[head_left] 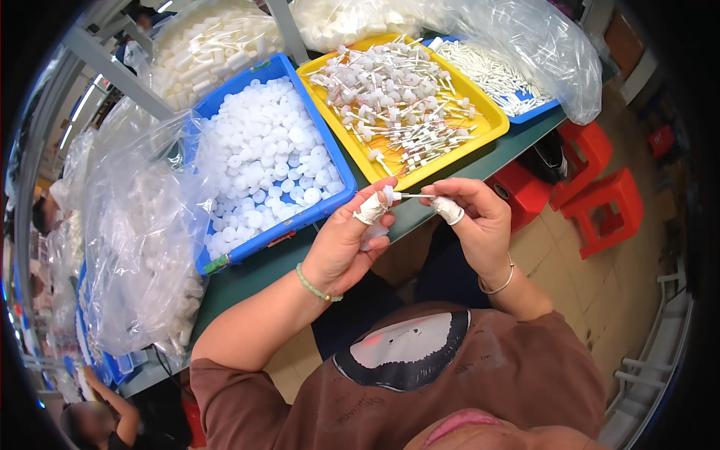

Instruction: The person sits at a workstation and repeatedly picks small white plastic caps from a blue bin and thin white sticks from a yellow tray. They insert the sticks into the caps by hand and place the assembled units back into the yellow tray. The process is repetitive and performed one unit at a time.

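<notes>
Between my two hands, over the table's near edge, is a thin white stick with a white plastic cap (389, 196) at its left end. My left hand (337, 251) pinches the cap end, and pale translucent pieces (373, 234) show tucked in its curled fingers. The stick's other end is pinched by thumb and fingertips of my right hand (481, 225). White wraps cover a digit on each hand. Beyond them stands a yellow tray (459, 156) of capped sticks with thin reddish wires. To its left, a blue tray (300, 221) holds translucent white discs.
A second blue tray (537, 114) of white sticks sits far right, partly under a clear bag (559, 56). Bags of white parts (127, 247) crowd the left. A metal post (287, 30) rises behind the trays. Red stools (611, 210) stand right; another person (124, 412) is lower left.
</notes>
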Available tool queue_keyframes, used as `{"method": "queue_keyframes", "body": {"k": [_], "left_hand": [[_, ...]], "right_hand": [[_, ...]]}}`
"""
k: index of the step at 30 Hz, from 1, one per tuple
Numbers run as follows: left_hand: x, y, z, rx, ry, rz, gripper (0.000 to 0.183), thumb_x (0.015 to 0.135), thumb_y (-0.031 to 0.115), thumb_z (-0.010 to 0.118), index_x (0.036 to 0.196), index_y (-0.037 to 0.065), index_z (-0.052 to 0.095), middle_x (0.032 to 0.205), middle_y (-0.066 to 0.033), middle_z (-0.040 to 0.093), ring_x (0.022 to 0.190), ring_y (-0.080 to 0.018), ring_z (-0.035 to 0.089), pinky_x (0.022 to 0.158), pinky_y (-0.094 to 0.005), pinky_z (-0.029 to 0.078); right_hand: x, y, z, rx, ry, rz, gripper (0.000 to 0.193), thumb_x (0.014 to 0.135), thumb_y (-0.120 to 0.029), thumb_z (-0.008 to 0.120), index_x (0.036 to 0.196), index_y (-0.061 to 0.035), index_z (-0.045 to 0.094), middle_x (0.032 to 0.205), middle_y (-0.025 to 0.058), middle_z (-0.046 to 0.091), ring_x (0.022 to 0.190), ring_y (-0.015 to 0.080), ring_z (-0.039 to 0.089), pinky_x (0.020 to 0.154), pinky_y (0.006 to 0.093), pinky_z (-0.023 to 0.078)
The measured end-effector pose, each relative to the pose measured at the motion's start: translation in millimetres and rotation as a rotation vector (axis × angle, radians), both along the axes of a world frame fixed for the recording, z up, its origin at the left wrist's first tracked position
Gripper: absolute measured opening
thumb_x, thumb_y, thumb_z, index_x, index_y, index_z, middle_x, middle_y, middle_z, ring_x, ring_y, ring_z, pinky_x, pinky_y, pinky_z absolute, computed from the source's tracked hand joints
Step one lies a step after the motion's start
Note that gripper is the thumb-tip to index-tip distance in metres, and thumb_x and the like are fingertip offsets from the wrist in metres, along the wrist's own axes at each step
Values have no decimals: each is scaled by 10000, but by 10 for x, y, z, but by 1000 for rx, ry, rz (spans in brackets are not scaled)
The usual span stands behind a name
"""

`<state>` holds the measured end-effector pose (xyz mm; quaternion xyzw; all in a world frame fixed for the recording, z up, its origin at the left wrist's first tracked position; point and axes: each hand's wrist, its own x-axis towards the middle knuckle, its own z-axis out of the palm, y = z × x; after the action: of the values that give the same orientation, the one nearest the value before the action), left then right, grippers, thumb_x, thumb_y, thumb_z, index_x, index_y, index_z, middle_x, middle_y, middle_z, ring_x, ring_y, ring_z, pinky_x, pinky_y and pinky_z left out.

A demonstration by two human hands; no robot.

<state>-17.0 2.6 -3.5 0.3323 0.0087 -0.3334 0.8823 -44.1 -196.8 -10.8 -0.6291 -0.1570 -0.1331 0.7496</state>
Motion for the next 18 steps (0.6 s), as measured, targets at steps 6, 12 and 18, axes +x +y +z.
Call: {"method": "queue_keyframes", "body": {"k": [6, 12, 18], "left_hand": [[3, -8, 1, 30, -7, 2, 403, 910, 219, 622, 1273, 98, 496, 1026, 2, 509, 820, -68, 460, 540, -153, 373], [-1, -3, -3, 47, -20, 7, 391, 907, 217, 628, 1257, 93, 508, 1019, 5, 515, 814, -65, 457, 539, -154, 364], [-26, -24, 63, 168, -55, 7, 324, 909, 219, 624, 1198, 92, 553, 992, 12, 533, 786, -59, 459, 529, -157, 353]], "right_hand": [[5, -41, -1, 59, 42, 32, 192, 887, 41, 575, 1078, 57, 587, 1031, 128, 657, 976, 201, 649, 863, 287, 522], [2, -22, -7, 19, 14, 38, 210, 873, 55, 573, 1082, 44, 596, 1037, 127, 656, 964, 203, 652, 847, 287, 524], [80, -7, 116, -667, -500, -246, 339, 757, 97, 611, 1075, -22, 618, 932, 140, 638, 863, 283, 650, 752, 312, 522]]}}
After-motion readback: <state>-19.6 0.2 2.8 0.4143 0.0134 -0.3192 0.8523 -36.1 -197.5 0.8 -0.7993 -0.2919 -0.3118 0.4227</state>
